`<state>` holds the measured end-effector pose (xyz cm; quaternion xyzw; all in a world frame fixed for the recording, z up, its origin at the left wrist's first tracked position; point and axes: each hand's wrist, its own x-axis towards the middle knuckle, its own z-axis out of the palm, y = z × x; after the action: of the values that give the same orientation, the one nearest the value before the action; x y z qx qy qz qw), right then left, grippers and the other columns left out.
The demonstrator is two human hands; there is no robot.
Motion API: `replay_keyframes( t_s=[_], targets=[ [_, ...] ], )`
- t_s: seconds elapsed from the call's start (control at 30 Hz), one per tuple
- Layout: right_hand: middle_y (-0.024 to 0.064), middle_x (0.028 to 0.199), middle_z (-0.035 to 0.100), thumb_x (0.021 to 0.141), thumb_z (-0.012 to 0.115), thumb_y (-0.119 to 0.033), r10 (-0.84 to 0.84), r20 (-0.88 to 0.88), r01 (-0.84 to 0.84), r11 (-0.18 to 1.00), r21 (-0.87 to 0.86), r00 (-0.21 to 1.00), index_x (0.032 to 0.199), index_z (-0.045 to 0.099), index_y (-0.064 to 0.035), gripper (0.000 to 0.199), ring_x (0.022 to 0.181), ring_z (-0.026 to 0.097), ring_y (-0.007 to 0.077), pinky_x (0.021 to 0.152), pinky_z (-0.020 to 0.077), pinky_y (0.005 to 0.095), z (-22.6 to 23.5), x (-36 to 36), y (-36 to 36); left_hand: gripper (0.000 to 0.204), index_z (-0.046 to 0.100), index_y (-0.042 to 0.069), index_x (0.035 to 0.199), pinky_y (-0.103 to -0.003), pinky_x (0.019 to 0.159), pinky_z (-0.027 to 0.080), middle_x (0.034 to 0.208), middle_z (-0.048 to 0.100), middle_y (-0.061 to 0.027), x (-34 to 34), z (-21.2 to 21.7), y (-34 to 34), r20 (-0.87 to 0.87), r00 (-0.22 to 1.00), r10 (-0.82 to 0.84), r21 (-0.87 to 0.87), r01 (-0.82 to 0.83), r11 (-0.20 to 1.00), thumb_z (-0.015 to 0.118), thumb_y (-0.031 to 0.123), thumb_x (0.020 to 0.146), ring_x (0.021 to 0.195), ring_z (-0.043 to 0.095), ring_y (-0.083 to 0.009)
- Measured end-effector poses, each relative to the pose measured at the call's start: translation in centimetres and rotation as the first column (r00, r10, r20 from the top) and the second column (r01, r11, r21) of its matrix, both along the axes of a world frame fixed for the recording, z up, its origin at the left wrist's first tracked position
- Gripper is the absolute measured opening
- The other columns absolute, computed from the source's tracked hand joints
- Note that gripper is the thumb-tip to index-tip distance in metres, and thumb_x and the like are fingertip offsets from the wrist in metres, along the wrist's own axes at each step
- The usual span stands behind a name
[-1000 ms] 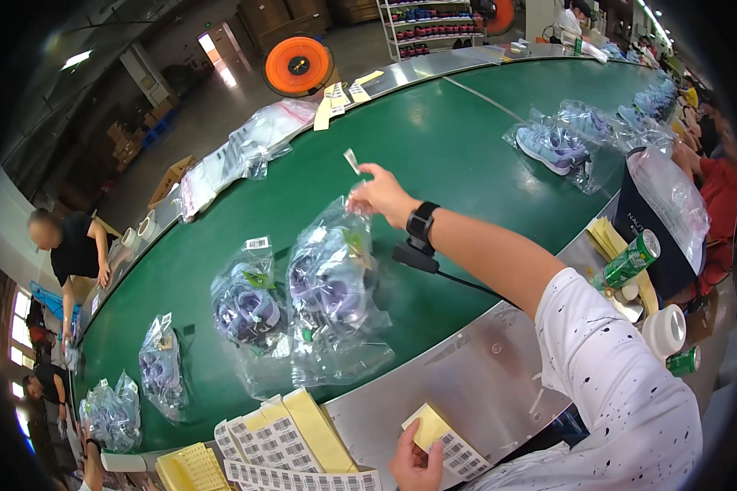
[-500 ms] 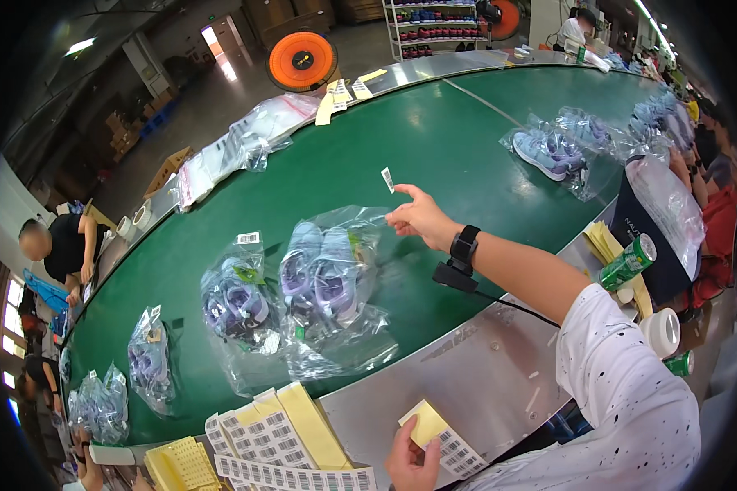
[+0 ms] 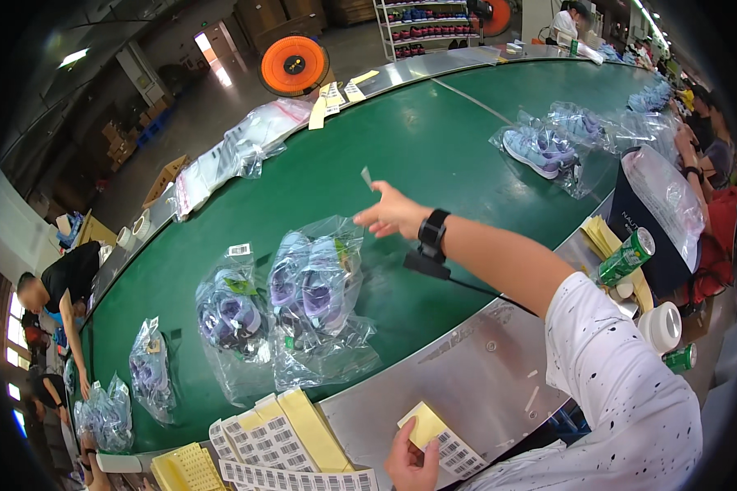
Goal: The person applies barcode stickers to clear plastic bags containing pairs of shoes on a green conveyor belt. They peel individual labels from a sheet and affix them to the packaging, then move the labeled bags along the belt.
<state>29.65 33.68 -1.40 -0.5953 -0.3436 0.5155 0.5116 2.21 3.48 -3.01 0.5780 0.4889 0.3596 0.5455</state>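
Reaching over the green conveyor belt (image 3: pixel 434 155), my right hand (image 3: pixel 391 211) has a small white label (image 3: pixel 366 175) at its index fingertip. Its other fingers are partly curled, close to the upper edge of a clear plastic bag (image 3: pixel 315 282) with a pair of light blue and lilac sneakers; contact with the plastic is unclear. Another bagged pair (image 3: pixel 231 311) lies to the left, with a barcode label (image 3: pixel 239 250) at its top. At the lower edge, my left hand (image 3: pixel 412 460) pinches a yellow-backed sheet of barcode labels (image 3: pixel 446 446) over the metal ledge.
More label sheets (image 3: pixel 274 434) lie left of my left hand. Further bagged shoes rest at the left (image 3: pixel 150 372) and far right (image 3: pixel 540 151). A green can (image 3: pixel 628 255) and a dark box (image 3: pixel 655 221) stand right. A co-worker (image 3: pixel 65 282) reaches onto the belt at left.
My right hand has moved left with the label, which now shows tilted. The bagged sneakers appear slightly further left. The co-worker's arm now extends down to the bags at far left.
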Motion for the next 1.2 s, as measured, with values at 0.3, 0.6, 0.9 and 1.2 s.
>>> replay_keyframes(
  t_s=[0.3, 0.6, 0.9, 1.2],
  targets=[
    [0.0074, 0.071, 0.055, 0.074, 0.063, 0.004, -0.038, -0.055, 0.046, 0.988, 0.147, 0.998, 0.140, 0.018, -0.0082, 0.080, 0.053, 0.052, 0.0112, 0.044, 0.0433, 0.0251, -5.8, -4.2, -5.0, 0.046, 0.039, -0.007, 0.125, -0.027, 0.076, 0.049, 0.109, 0.057, -0.0197, 0.2, -2.5, 0.0, 0.201, 0.978, -0.057, -0.004, 0.059, 0.998, 0.056, -0.006, 0.082, 0.095, 0.059, -0.0178],
    [0.0025, 0.081, 0.058, 0.078, 0.066, -0.012, -0.238, -0.066, 0.247, 0.940, 0.234, 0.969, 0.085, 0.057, -0.0057, 0.013, 0.077, 0.054, 0.0116, 0.062, 0.0448, 0.0267, -2.9, -1.0, -2.1, 0.047, 0.039, -0.007, 0.126, -0.026, 0.076, 0.049, 0.109, 0.058, -0.0194, 0.0, -2.2, -0.1, 0.201, 0.979, -0.033, -0.089, 0.051, 0.995, 0.056, -0.005, 0.082, 0.095, 0.059, -0.0172],
    [0.0046, 0.079, 0.059, 0.077, 0.067, -0.012, 0.000, -0.041, 0.003, 0.997, 0.079, 0.999, 0.077, 0.057, -0.0064, 0.012, 0.077, 0.055, 0.0143, 0.070, 0.0445, 0.0347, -2.7, -2.6, -1.4, 0.046, 0.039, -0.007, 0.125, -0.026, 0.076, 0.049, 0.110, 0.057, -0.0194, 0.2, -2.2, 0.0, 0.190, 0.981, -0.041, -0.086, 0.058, 0.995, 0.056, -0.005, 0.082, 0.095, 0.059, -0.0171],
    [0.0068, 0.073, 0.059, 0.078, 0.064, -0.004, -0.106, -0.028, 0.107, 0.993, 0.041, 0.994, 0.082, 0.054, -0.0026, 0.011, 0.064, 0.057, 0.0131, 0.055, 0.0495, 0.0278, -4.2, -5.0, -0.8, 0.047, 0.039, -0.007, 0.125, -0.026, 0.077, 0.049, 0.111, 0.057, -0.0200, 0.4, -2.5, 0.0, 0.216, 0.976, -0.028, -0.065, 0.043, 0.997, 0.055, -0.006, 0.082, 0.096, 0.058, -0.0182]
  ],
)
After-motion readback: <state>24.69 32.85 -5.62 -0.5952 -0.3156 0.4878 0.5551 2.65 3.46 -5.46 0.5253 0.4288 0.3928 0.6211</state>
